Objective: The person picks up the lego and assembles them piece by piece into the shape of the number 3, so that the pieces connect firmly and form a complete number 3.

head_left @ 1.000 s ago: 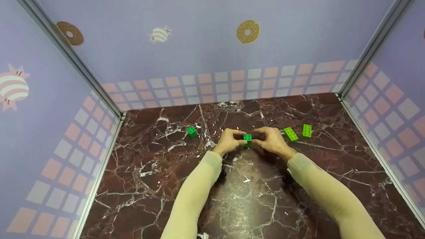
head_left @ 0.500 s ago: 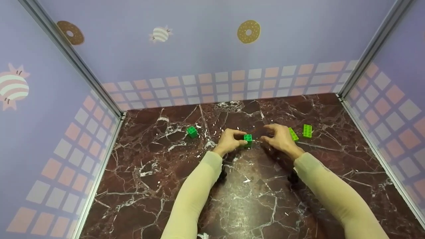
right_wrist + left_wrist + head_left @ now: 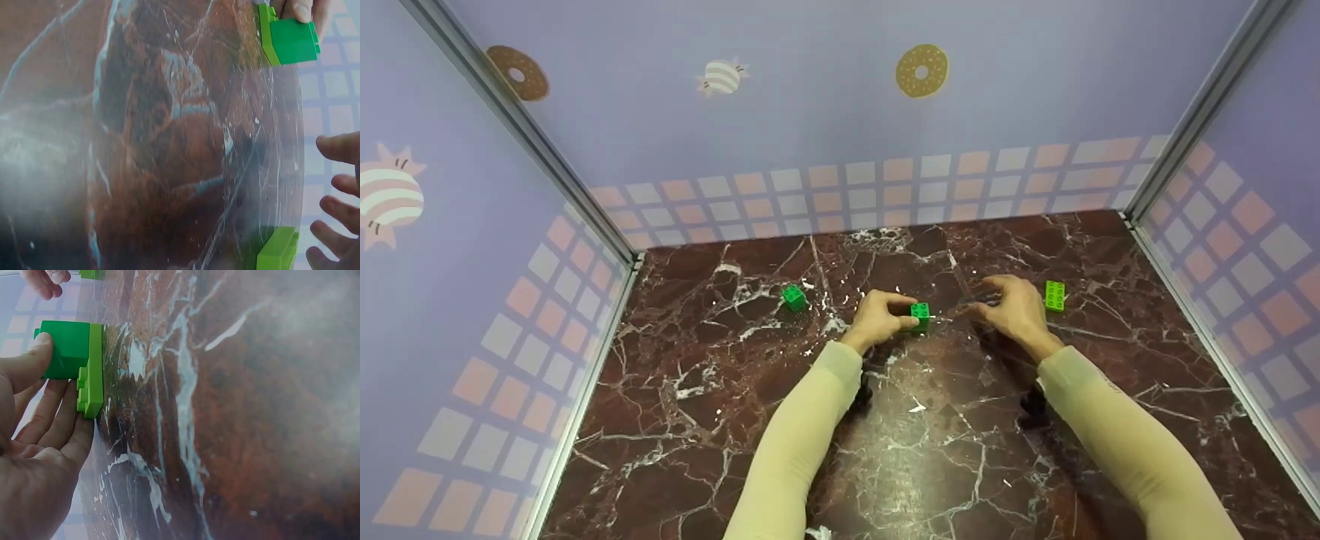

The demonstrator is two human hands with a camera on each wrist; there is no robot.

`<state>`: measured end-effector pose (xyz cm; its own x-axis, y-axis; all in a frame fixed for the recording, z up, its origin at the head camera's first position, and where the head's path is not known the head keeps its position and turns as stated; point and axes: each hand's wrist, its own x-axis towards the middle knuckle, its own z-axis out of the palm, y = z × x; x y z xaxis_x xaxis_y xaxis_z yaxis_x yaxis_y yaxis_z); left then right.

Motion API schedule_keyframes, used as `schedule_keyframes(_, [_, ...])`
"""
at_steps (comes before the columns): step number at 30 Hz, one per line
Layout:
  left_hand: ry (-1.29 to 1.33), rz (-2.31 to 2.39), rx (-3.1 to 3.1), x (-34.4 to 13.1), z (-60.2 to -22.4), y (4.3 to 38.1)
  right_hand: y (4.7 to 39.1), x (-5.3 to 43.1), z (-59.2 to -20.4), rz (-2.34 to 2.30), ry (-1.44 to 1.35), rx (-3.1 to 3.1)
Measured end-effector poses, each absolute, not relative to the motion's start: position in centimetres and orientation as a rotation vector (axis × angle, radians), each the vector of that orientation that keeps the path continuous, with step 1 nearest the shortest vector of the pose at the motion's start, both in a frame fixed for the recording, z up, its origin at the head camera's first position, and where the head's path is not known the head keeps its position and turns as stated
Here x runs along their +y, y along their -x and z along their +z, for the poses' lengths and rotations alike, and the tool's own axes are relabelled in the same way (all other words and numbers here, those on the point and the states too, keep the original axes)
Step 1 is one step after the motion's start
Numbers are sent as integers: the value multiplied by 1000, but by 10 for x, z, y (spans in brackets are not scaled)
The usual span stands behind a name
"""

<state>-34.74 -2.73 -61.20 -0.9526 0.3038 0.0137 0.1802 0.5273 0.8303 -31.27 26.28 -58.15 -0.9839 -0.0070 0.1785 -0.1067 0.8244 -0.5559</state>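
Observation:
My left hand (image 3: 876, 321) pinches a dark green square building brick (image 3: 920, 313), thumb on its near side. In the left wrist view the green brick (image 3: 66, 349) sits on one end of a flatter lime brick (image 3: 94, 391), whose bare studs show beside the fingers. The pair rests on the marble-patterned table. My right hand (image 3: 1014, 311) hovers to the right, fingers spread and holding nothing. A studded lime brick (image 3: 1055, 295) lies just past it. In the right wrist view a lime brick (image 3: 278, 250) is close to the fingertips of this hand; the fingers do not touch it.
Another dark green brick (image 3: 793, 298) stands alone to the left on the table (image 3: 915, 450). Patterned panels (image 3: 840, 112) close off the back and both sides, with metal strips at the corners. White flecks are scattered on the tabletop.
My right hand has left the green brick and moved right, fingers apart. It now covers the nearer lime brick in the head view. My left hand has stayed in place.

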Motion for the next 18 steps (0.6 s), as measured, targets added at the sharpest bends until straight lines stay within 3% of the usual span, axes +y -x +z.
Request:
schedule_keyframes(2, [-435,1391,2665,-27,-624,355,312,266,-581,884,-41,-2843])
schedule_keyframes(14, [-383,1419,2605,-25,-600,339,307,283,-578,864,208,-2885])
schedule_keyframes(18, [-355,1413,2602,-24,-609,345,306,289,-578,842,247,-2914])
